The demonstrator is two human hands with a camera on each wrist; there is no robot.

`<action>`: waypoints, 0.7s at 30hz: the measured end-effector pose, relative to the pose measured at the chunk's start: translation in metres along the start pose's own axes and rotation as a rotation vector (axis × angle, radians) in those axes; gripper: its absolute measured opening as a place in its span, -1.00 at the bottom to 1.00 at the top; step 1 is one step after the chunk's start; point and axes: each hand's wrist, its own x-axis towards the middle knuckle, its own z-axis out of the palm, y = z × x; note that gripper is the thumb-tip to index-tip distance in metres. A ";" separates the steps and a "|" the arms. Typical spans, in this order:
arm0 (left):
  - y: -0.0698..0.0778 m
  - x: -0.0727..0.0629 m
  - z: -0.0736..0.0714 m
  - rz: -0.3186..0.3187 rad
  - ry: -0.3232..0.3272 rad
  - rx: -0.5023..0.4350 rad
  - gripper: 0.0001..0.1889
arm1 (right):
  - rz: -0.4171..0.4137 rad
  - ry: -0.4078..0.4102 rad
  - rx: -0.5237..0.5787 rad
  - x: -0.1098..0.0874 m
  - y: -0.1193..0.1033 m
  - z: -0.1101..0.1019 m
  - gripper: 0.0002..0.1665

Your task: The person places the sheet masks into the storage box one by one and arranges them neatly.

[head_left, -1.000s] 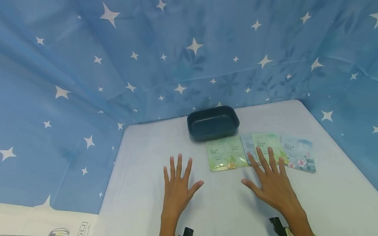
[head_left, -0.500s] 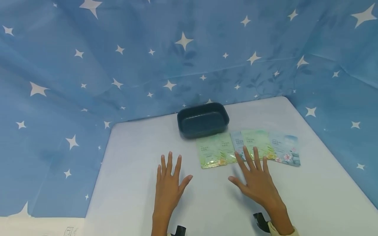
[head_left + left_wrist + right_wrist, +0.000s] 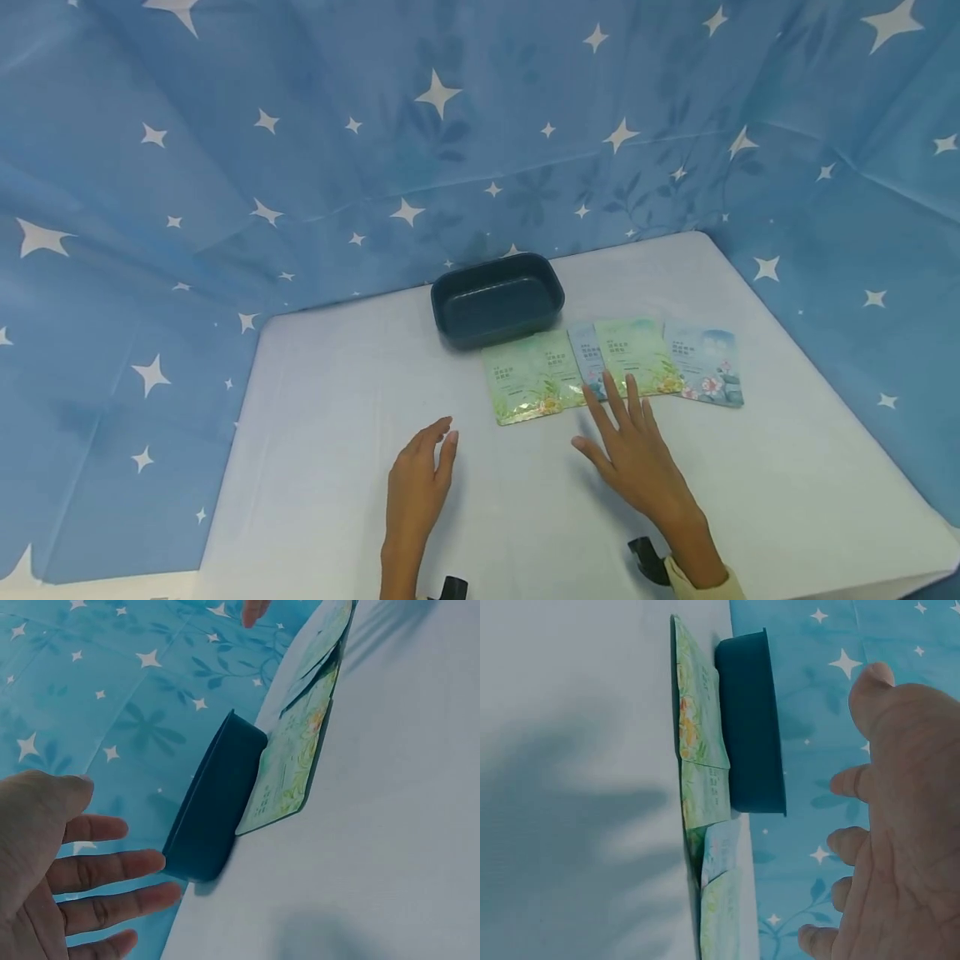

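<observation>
White table (image 3: 337,433): one tray (image 3: 497,300), four sachets (image 3: 633,357); both hands (image 3: 416,487) (image 3: 633,458) empty, fingers relaxed.

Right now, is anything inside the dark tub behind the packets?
Nothing shows in the tub: the head view sees a bare dark floor, though the near wall hides a strip along its front. The packets lie in front of it on the table, outside it.
</observation>
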 end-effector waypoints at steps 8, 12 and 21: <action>-0.011 -0.004 0.009 -0.043 0.014 -0.120 -0.77 | -0.017 0.031 0.066 -0.002 0.001 0.002 -0.12; -0.015 -0.004 0.024 -0.085 -0.025 -0.305 -0.74 | 0.001 0.142 0.125 -0.005 0.005 0.002 -0.34; -0.026 -0.002 0.036 -0.194 -0.077 -0.575 -0.71 | 0.311 0.072 0.657 -0.010 0.009 0.015 -0.62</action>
